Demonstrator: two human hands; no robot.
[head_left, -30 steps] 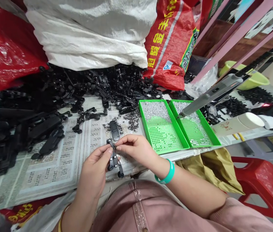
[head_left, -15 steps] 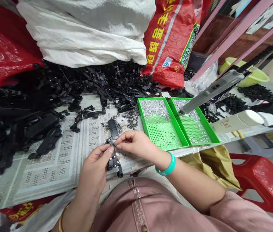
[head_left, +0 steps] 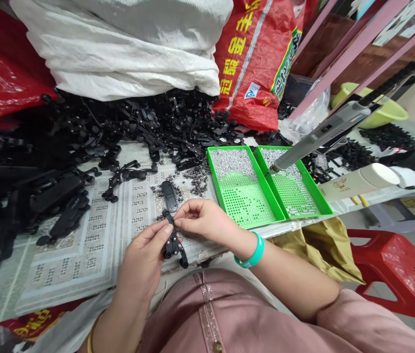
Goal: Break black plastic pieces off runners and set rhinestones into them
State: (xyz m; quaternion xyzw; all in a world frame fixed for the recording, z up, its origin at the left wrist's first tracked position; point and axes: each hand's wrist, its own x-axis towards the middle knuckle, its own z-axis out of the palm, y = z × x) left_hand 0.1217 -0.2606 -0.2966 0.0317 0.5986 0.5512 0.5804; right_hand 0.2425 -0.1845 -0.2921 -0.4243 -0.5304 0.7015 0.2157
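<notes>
My left hand [head_left: 144,257] grips a black plastic arm piece [head_left: 173,243] with round ends, held just above the table's front edge. My right hand [head_left: 202,219] pinches its fingertips together at the top of that piece, holding something too small to make out. A green wristband sits on my right wrist. Just beyond the hands, a black oval cover [head_left: 169,195] lies on the paper among loose small screws [head_left: 196,179].
A big heap of black plastic parts [head_left: 82,132] fills the left and back of the table. Two green perforated trays [head_left: 245,186] of tiny screws stand at right, under a hanging electric screwdriver [head_left: 314,139]. White and red sacks stand behind; a red stool [head_left: 402,274] is at right.
The hands keep the same hold on the black piece. Only the view has drifted slightly, so everything sits a little to the left.
</notes>
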